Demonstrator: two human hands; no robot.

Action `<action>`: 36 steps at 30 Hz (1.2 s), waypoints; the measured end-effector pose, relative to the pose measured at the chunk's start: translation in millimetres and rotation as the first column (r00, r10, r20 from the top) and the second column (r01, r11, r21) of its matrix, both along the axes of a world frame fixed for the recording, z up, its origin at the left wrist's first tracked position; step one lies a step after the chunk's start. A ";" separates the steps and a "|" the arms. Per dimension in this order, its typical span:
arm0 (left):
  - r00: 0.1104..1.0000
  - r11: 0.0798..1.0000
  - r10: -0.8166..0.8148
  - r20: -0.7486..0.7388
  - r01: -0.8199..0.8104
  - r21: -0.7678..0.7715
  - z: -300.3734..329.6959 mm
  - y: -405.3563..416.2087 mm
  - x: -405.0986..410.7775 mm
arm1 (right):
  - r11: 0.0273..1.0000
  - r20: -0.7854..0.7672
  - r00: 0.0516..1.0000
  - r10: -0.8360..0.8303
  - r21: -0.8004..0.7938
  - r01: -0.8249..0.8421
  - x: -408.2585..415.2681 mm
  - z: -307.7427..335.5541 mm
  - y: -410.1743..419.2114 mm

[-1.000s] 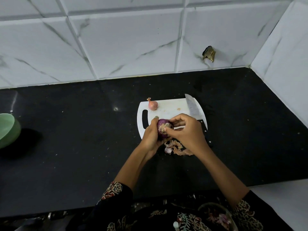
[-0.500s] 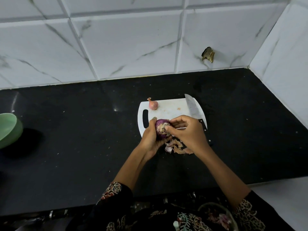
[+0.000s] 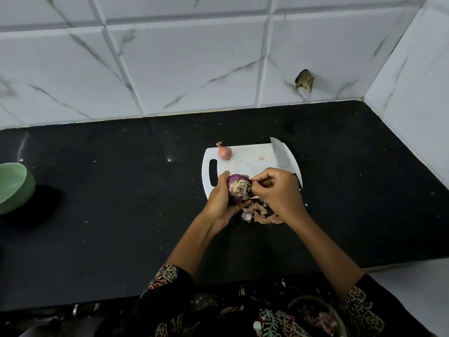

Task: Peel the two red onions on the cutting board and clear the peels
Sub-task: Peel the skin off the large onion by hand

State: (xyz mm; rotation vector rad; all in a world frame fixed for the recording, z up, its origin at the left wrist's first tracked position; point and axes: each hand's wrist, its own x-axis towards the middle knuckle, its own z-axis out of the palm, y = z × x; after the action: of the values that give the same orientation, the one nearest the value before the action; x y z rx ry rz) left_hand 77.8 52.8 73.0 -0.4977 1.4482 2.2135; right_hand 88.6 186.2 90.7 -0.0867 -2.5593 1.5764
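My left hand grips a purple red onion above the near edge of the white cutting board; patches of pale dry skin still cling to its facing side. The fingertips of my right hand pinch the skin at the onion's right edge. A second, small pinkish onion with its skin on lies at the board's far left corner. Loose peels are heaped on the counter at the board's near edge, just under my right hand.
A knife lies along the board's right side, blade pointing away. A green bowl sits at the far left of the black counter. Tiled walls close the back and right. A bowl holding peels shows at the bottom right.
The onion has been turned a little in my left hand, so more of its pale skin faces me. My right fingertips have shifted to its right edge.
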 end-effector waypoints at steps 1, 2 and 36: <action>1.000 1.000 0.014 0.021 -0.014 0.012 0.3 -0.6 -0.5 | 1.000 -0.003 1.000 0.003 -0.006 -0.003 0.0 -0.8 -0.6; 0.998 0.999 0.029 0.048 -0.031 0.031 1.0 -0.5 -1.3 | 1.000 -0.007 1.000 0.007 -0.014 -0.007 0.8 -1.2 -1.1; 0.991 0.997 0.077 0.106 -0.080 0.021 3.2 4.5 -11.3 | 0.987 0.098 0.988 0.118 -0.124 -0.105 1.8 -6.4 0.8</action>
State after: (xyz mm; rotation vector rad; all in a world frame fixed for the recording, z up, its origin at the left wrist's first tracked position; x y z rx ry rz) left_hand 66.5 57.3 76.2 -0.6627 1.3665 2.2273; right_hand 90.4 187.0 84.2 -0.0393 -2.5885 1.8105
